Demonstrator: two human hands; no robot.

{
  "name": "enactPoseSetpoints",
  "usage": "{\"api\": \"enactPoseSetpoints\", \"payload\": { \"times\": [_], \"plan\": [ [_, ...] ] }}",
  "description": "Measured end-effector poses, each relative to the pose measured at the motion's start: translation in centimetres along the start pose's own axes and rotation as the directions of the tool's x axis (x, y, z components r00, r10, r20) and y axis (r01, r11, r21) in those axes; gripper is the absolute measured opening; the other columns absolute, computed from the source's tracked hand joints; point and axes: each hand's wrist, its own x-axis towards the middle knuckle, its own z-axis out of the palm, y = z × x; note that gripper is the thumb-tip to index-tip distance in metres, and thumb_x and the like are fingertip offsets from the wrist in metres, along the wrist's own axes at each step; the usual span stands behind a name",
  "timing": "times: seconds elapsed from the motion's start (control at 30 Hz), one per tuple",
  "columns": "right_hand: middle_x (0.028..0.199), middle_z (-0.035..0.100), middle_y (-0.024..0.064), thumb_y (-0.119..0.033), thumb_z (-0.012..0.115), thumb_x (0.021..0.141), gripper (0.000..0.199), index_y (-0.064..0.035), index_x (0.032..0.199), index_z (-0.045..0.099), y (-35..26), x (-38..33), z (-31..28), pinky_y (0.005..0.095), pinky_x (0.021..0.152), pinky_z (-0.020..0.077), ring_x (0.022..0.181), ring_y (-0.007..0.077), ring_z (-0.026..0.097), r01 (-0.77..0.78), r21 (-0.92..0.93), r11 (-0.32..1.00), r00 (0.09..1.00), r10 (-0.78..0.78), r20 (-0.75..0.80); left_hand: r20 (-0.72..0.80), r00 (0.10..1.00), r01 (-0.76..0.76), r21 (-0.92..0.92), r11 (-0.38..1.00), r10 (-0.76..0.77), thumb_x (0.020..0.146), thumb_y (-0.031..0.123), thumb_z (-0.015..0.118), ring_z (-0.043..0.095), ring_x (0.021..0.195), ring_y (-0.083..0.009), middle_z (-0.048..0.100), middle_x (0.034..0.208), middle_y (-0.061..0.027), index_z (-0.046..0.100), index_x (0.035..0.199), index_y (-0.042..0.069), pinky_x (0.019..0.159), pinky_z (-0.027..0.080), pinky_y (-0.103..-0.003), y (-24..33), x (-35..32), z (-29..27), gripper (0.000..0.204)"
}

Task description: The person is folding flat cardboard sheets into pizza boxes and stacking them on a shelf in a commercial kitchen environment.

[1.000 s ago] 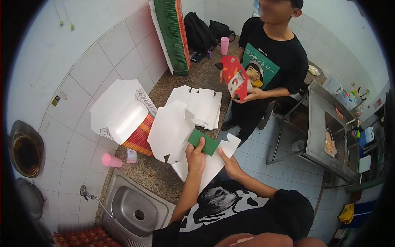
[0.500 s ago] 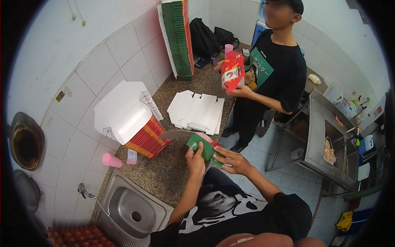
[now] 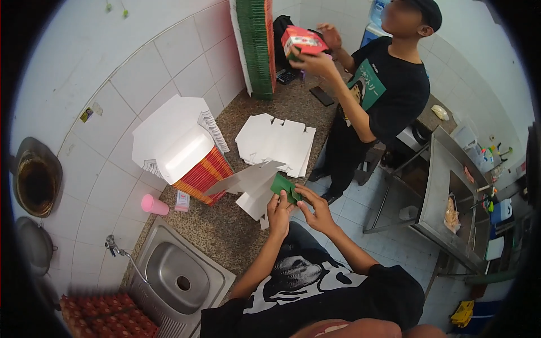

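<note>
Both hands hold a cardboard box blank (image 3: 251, 190), its white inner side turned up toward the far left and its green printed end nearest my fingers. My left hand (image 3: 279, 215) grips the lower edge of the green flap, thumb on top. On the same flap, my right hand (image 3: 316, 209) pinches the right edge with its fingertips. Just left of the blank, a nested stack of red and orange boxes (image 3: 208, 172) with white insides leans on the counter. Flat white blanks (image 3: 276, 139) lie beyond my hands.
A co-worker (image 3: 391, 79) at the far side holds up a red box (image 3: 304, 42). A tall stack of green-edged cardboard (image 3: 253, 50) stands by the wall. A pink cup (image 3: 153, 205), a small pack (image 3: 182, 201) and a steel sink (image 3: 163, 242) are at left; a phone (image 3: 322, 96) lies on the counter.
The blank in my hands has turned, so its white inside shows more and the red part is hidden. The co-worker has raised the red box leftward, with one hand now off it.
</note>
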Motion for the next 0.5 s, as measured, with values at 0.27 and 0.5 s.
{"api": "enactPoseSetpoints", "payload": {
  "times": [0.27, 0.5],
  "plan": [
    [0.135, 0.055, 0.0187, -0.003, 0.067, 0.083, 0.040, -0.0011, 0.123, 0.062, 0.7, -2.1, 0.6, 0.0438, 0.107, 0.0380, 0.128, 0.0379, 0.048, 0.219, -0.247, 0.944, 0.972, -0.188, 0.142, -0.124, 0.990, 0.049, -0.084, 0.995, -0.060, 0.102, 0.035, 0.049, 0.053, 0.075, -0.0073, 0.057, 0.090, -0.0010, 0.060, 0.103, 0.007, 0.061, 0.044, -0.024, -2.0, -0.5, -1.7, 0.030],
    [0.124, 0.062, 0.0173, -0.004, 0.063, 0.087, 0.030, -0.0006, 0.116, 0.066, -0.6, -1.2, 2.5, 0.0375, 0.094, 0.0481, 0.111, 0.0325, 0.062, -0.014, -0.089, 0.996, 0.986, -0.001, -0.168, 0.019, 0.999, -0.031, 0.240, 0.970, 0.027, 0.102, 0.028, 0.049, 0.056, 0.087, -0.0111, 0.059, 0.100, -0.0037, 0.057, 0.117, 0.002, 0.074, 0.046, -0.025, -1.0, -1.8, -0.6, 0.031]
  ]
}}
